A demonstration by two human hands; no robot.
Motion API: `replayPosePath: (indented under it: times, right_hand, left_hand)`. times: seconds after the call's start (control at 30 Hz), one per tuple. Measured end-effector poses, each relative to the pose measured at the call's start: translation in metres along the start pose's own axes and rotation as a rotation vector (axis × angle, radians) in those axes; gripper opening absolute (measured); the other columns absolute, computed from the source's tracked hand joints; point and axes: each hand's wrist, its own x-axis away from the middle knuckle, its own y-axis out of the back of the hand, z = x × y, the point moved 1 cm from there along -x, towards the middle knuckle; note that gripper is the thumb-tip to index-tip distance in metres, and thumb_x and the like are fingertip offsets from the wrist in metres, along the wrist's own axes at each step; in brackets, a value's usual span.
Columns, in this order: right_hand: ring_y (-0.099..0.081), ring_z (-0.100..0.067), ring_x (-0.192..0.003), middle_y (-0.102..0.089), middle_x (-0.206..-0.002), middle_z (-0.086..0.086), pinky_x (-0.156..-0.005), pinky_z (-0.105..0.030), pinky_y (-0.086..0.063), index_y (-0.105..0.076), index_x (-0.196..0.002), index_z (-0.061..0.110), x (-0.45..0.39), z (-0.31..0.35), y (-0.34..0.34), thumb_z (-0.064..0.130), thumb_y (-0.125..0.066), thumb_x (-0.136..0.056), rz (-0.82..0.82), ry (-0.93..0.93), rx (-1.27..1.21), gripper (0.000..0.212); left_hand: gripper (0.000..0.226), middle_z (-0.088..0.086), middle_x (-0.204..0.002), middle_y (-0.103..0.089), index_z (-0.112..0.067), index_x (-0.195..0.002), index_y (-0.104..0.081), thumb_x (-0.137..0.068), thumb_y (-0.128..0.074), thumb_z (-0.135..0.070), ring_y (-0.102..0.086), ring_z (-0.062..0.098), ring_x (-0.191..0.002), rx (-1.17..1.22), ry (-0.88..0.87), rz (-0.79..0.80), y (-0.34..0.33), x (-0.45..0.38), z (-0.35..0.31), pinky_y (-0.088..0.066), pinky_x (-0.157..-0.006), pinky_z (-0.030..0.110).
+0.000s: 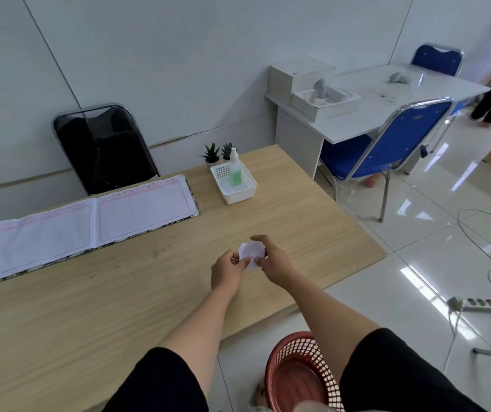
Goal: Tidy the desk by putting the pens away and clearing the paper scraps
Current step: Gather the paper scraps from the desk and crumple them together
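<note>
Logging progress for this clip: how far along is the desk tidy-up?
No pens show on the desk, so that part looks done. Left hand and right hand together hold a white paper scrap. Left: dropping it, probably into the red basket on the floor.

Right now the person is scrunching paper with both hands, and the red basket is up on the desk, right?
Not quite. Both hands, left hand and right hand, do hold the paper, but the head view shows the red basket on the floor beside the desk.
</note>
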Motion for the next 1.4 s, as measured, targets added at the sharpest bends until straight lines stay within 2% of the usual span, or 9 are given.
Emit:
replayPosePath:
  times: [0.07,0.27,0.33,0.47,0.63,0.87,1.07,1.2,1.4]
  right_hand:
    - [-0.054,-0.020,-0.087,-0.055,-0.101,-0.001,-0.070,-0.024,-0.043,-0.049,-0.132,0.026,0.018,0.004,-0.002,0.008,-0.048,-0.093,0.006,0.024,-0.014,0.043]
    - [-0.051,-0.020,-0.079,-0.055,-0.094,-0.003,-0.053,-0.017,-0.035,-0.057,-0.126,0.016,0.069,0.007,-0.002,0.009,-0.043,-0.097,-0.027,0.030,0.028,0.033]
    - [-0.051,-0.020,-0.079,-0.058,-0.094,-0.006,-0.054,-0.019,-0.035,-0.058,-0.126,0.014,0.082,0.005,-0.001,0.009,-0.042,-0.097,-0.034,0.024,0.047,0.033]
    - [-0.052,-0.021,-0.081,-0.067,-0.111,-0.018,-0.061,-0.023,-0.038,-0.059,-0.124,0.009,0.109,-0.001,0.006,0.008,-0.042,-0.098,-0.031,0.030,0.061,0.032]
    - [-0.052,-0.021,-0.079,-0.058,-0.093,-0.007,-0.053,-0.016,-0.035,-0.058,-0.125,0.007,0.131,-0.010,0.024,0.008,-0.041,-0.099,-0.022,0.014,0.045,0.031]
    - [-0.053,-0.018,-0.069,-0.058,-0.090,-0.009,-0.051,-0.019,-0.037,-0.056,-0.122,0.006,0.141,-0.035,0.057,0.010,-0.046,-0.097,-0.041,-0.057,0.059,0.028]
    - [-0.055,-0.021,-0.083,-0.060,-0.098,-0.011,-0.055,-0.020,-0.040,-0.056,-0.116,0.004,0.140,-0.071,0.080,0.013,-0.052,-0.095,0.038,-0.083,0.116,0.023]
    - [-0.053,-0.019,-0.080,-0.057,-0.095,-0.006,-0.050,-0.013,-0.037,-0.057,-0.114,0.004,0.137,-0.098,0.092,0.012,-0.052,-0.095,0.092,-0.084,0.137,0.021]
    - [-0.057,-0.023,-0.083,-0.059,-0.095,-0.007,-0.074,-0.037,-0.050,-0.060,-0.108,0.006,0.131,-0.153,0.098,0.013,-0.057,-0.092,0.166,-0.136,0.132,0.018]
  left_hand:
    - [0.020,0.003,-0.079,-0.062,-0.013,-0.081,-0.054,-0.089,-0.063,-0.029,-0.054,0.021,-0.075,-0.005,-0.004,-0.013,0.003,0.018,0.002,-0.034,-0.055,0.023]
    - [0.022,0.010,-0.084,-0.065,-0.013,-0.077,-0.048,-0.091,-0.063,-0.023,-0.064,0.016,-0.057,0.128,0.007,-0.036,0.003,0.068,0.011,-0.052,-0.056,0.028]
    - [0.012,0.016,-0.093,-0.068,-0.010,-0.093,-0.056,-0.092,-0.062,-0.020,-0.064,0.012,-0.054,0.194,0.011,-0.023,0.002,0.083,0.012,-0.051,-0.048,0.019]
    - [0.030,0.018,-0.095,-0.070,-0.020,-0.121,-0.055,-0.093,-0.060,-0.012,-0.065,0.014,-0.056,0.231,-0.031,0.000,-0.003,0.115,0.011,-0.055,-0.049,0.019]
    - [0.021,0.021,-0.094,-0.070,-0.015,-0.115,-0.059,-0.094,-0.058,-0.011,-0.067,0.017,-0.059,0.199,-0.058,0.017,-0.016,0.134,0.005,-0.060,-0.057,0.028]
    - [0.017,0.020,-0.092,-0.071,-0.014,-0.111,-0.059,-0.094,-0.058,-0.012,-0.065,0.016,-0.056,0.170,-0.068,0.005,-0.052,0.146,-0.010,-0.057,-0.052,0.021]
    - [0.018,0.017,-0.094,-0.070,-0.015,-0.112,-0.061,-0.095,-0.057,-0.011,-0.063,0.013,-0.054,0.175,0.001,-0.041,-0.092,0.160,-0.012,-0.053,-0.046,0.017]
    - [0.017,0.018,-0.093,-0.069,-0.014,-0.109,-0.062,-0.093,-0.059,-0.010,-0.063,0.014,-0.054,0.234,0.061,-0.050,-0.121,0.166,-0.007,-0.058,-0.054,0.028]
    - [0.020,0.009,-0.086,-0.069,-0.018,-0.111,-0.063,-0.093,-0.058,-0.009,-0.066,0.012,-0.061,0.181,0.119,-0.050,-0.167,0.176,0.006,-0.053,-0.054,0.022]
